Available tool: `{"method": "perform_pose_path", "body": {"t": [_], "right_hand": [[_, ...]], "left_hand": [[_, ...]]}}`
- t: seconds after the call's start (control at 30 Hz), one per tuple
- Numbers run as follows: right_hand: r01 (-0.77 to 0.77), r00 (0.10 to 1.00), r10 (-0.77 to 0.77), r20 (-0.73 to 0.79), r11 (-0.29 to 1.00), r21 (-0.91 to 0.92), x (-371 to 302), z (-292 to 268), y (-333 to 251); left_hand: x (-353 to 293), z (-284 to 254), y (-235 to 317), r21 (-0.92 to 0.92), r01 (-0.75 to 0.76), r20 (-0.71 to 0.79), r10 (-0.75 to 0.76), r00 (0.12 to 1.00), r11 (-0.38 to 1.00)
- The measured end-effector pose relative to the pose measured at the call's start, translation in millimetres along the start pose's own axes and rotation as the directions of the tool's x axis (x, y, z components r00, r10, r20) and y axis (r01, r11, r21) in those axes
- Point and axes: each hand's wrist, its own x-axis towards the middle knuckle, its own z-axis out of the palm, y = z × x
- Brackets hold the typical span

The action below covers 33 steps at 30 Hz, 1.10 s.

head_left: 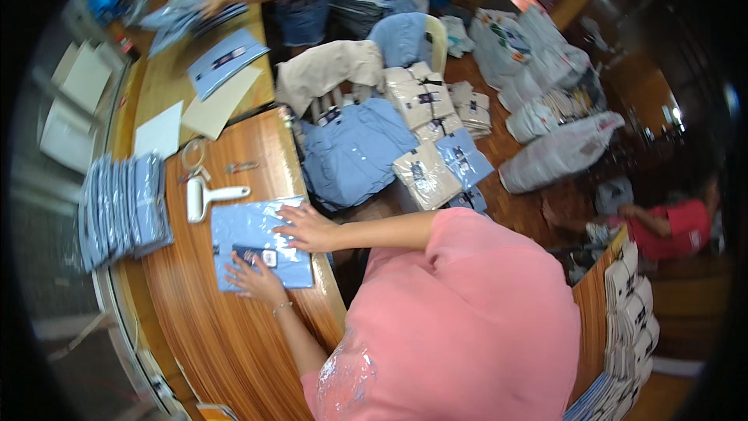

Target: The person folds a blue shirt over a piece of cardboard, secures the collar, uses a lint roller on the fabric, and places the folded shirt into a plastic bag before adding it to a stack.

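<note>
A folded light blue garment in a clear plastic bag point(226, 228) lies flat on the wooden table, a dark label and small white tag on its front. My left hand point(259, 279), with a bracelet at the wrist, rests on its near part, fingers spread over the label's edge. My right hand point(308, 228) lies flat across the bag's right side, fingers also apart. Just beyond the bag is a white lint roller point(204, 199). Farther off are small snips point(241, 166) and a loop of clear tape or cord point(194, 154).
Bagged blue garments point(125, 206) are stacked at the table's left edge. White card point(159, 131) and another blue packet point(226, 62) lie farther up. Right of the table, blue cloth point(354, 148) and beige packets point(425, 175) are piled. Two other people are nearby, one handling packets.
</note>
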Motion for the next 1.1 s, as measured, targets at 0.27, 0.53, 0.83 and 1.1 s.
{"method": "perform_pose_path", "body": {"t": [0.27,0.53,0.83,1.1], "right_hand": [[0.063,0.979,-0.021,-0.204,0.977,0.201,79.9,11.2,21.5],[-0.163,0.986,0.089,0.137,0.610,0.775,200.0,6.1,9.6],[-0.590,0.803,-0.075,0.591,0.042,0.807,444.2,76.7,-63.0],[-0.712,0.579,-0.352,0.735,0.221,0.667,584.6,65.2,-112.4]], "left_hand": [[6.7,-0.3,-28.2,-0.416,-0.083,-0.160,0.017,0.987,0.906],[9.3,-24.3,-32.1,-0.697,0.105,-0.270,-0.394,0.878,0.710],[8.1,-12.7,-36.2,-0.520,0.256,-0.290,-0.451,0.844,0.815],[12.0,-20.2,-31.7,-0.512,0.329,-0.253,-0.505,0.825,0.793]]}}
